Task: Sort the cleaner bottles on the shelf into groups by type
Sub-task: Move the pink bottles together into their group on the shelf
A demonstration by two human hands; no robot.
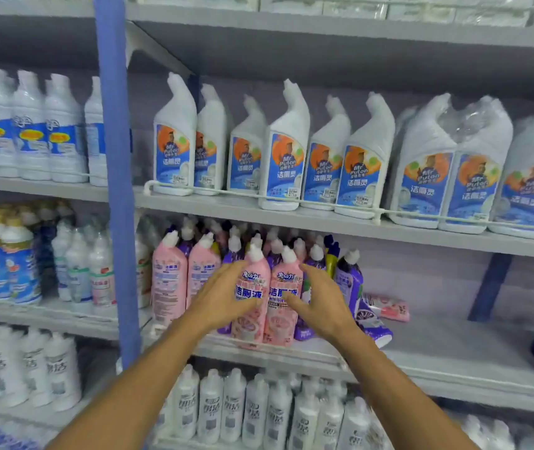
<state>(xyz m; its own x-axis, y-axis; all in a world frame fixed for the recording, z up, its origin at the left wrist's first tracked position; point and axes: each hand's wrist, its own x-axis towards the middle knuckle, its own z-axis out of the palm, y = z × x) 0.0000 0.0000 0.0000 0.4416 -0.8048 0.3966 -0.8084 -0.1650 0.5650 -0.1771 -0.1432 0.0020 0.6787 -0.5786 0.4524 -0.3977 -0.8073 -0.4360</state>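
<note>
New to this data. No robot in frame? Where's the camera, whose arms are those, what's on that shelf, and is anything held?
No robot here: a person works bare-handed, and the one picture comes from a wide-angle camera on their head, looking forward and down. The arms entering from below are theirs. The left hand and right hand flank two upright pink bottles at the front of the middle shelf, fingers fairly straight against the sides. Neither seems to grip. More pink ones and purple bottles stand mixed behind. To the right lie a fallen purple bottle and a fallen pink bottle. The shelf above holds white angled-neck bottles.
</note>
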